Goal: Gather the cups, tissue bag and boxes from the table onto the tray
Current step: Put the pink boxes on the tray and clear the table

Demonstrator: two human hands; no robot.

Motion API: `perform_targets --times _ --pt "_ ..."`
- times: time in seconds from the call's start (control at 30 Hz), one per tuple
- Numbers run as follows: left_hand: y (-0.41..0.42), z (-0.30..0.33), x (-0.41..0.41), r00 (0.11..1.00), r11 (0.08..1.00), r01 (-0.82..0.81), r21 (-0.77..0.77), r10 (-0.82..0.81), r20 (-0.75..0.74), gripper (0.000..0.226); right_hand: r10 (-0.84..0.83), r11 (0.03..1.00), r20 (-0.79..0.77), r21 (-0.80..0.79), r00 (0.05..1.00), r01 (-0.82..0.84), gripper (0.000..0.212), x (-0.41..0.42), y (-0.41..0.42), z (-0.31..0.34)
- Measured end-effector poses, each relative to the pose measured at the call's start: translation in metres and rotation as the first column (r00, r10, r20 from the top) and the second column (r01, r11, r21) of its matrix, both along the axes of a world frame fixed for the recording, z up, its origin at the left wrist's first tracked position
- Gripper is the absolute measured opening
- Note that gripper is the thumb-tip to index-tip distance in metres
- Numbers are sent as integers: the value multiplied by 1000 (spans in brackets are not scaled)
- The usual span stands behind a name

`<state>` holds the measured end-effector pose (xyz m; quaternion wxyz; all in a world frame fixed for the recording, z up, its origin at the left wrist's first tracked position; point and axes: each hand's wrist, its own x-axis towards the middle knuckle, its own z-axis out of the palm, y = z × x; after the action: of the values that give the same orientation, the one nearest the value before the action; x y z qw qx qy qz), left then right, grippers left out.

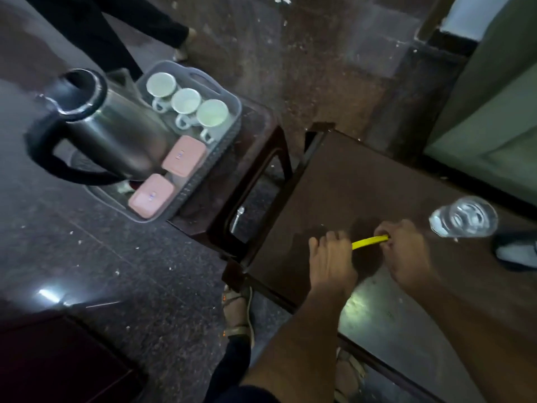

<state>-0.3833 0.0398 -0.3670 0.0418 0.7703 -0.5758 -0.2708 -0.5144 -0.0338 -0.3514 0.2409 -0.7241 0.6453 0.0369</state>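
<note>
A grey tray (pixel 229 123) sits on a small dark stool at the upper left. It holds three white cups (pixel 186 100) in a row and two pink boxes (pixel 183 159), one behind the other. Over the dark brown table (pixel 363 181), my left hand (pixel 329 257) and my right hand (pixel 406 251) both hold a thin yellow object (pixel 369 242). Each hand grips one end of it with curled fingers. What the yellow object is cannot be told.
A steel kettle (pixel 96 126) with a black handle stands beside the tray at the left. A clear plastic water bottle (pixel 463 216) stands on the table right of my hands. Another person's legs (pixel 130 21) show at the top left, and a sandalled foot (pixel 236 309) shows below the table.
</note>
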Motion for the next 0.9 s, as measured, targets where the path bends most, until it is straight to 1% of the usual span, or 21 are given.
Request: perform_targets --times 0.07,0.13,0.27,0.37,0.43,0.5,0.57,0.63,0.67,0.77,0.83,0.9 --pt "-19 18 25 999 998 -40 -49 39 -15 39 45 998 1 -47 999 -45 28 26 -21 20" --pt "-38 37 55 995 988 -95 -119 92 -31 38 96 989 34 -120 995 -91 28 58 -42 39" --pt "-62 73 128 976 943 -216 -251 211 -49 38 193 958 67 -227 979 -173 29 136 -82 70" --pt "-69 98 191 934 874 -354 -332 351 -73 36 297 913 105 -324 949 -250 31 207 -101 89" --pt "-60 108 230 892 819 -440 -368 445 -75 27 379 880 179 -373 908 -294 28 252 -99 98" --pt "-43 110 250 860 783 -495 -376 502 -87 22 403 876 207 -369 892 -310 26 283 -93 101" --pt "-27 111 266 852 767 -497 -406 519 -63 24 418 877 194 -341 887 -339 28 309 -83 104" --pt "12 105 335 756 669 -629 -395 644 -113 26 556 816 219 -328 802 -476 31 395 -53 108" --pt "20 103 336 754 676 -626 -390 651 -82 23 545 830 250 -299 800 -471 30 401 -46 109" --pt "42 100 332 739 677 -648 -349 670 -71 18 561 821 230 -279 795 -499 19 409 -31 98" --pt "53 93 332 724 669 -668 -325 685 -78 16 576 814 221 -244 787 -528 19 409 -20 92" --pt "59 88 335 735 688 -652 -318 676 -46 20 588 806 211 -235 781 -544 20 412 -14 86"
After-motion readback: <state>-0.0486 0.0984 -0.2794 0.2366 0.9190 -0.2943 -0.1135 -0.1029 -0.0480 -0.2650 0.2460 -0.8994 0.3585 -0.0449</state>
